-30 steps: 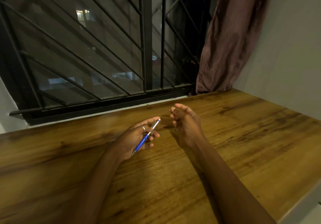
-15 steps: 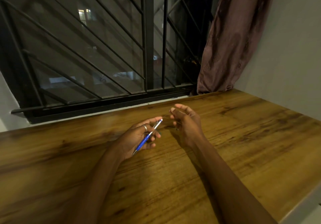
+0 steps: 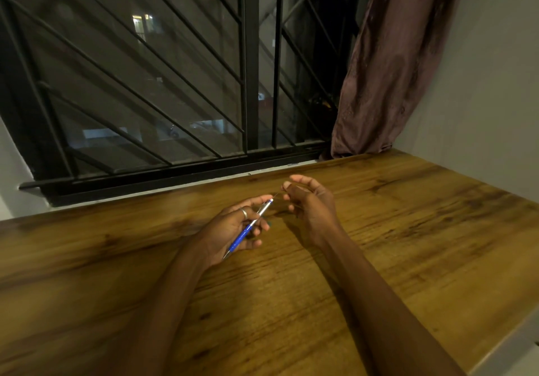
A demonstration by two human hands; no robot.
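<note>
My left hand (image 3: pixel 233 230) grips a blue and silver mechanical pencil (image 3: pixel 250 225) over the wooden table (image 3: pixel 408 244), its silver end pointing up and right. There is a ring on one finger of that hand. My right hand (image 3: pixel 309 200) hovers just right of the pencil's end, thumb and forefinger pinching a very thin dark pencil lead (image 3: pixel 278 192) that runs toward the pencil's open end. Whether the lead has entered the pencil is too small to tell.
A barred window (image 3: pixel 175 84) with a black frame stands behind the table's far edge. A brownish curtain (image 3: pixel 388 69) hangs at the back right beside a pale wall (image 3: pixel 490 84). The table's front right edge (image 3: pixel 501 343) is near.
The pencil's silver end and my right hand's fingertips have come closer together. The thin lead now shows between them. Both forearms have stayed about where they were.
</note>
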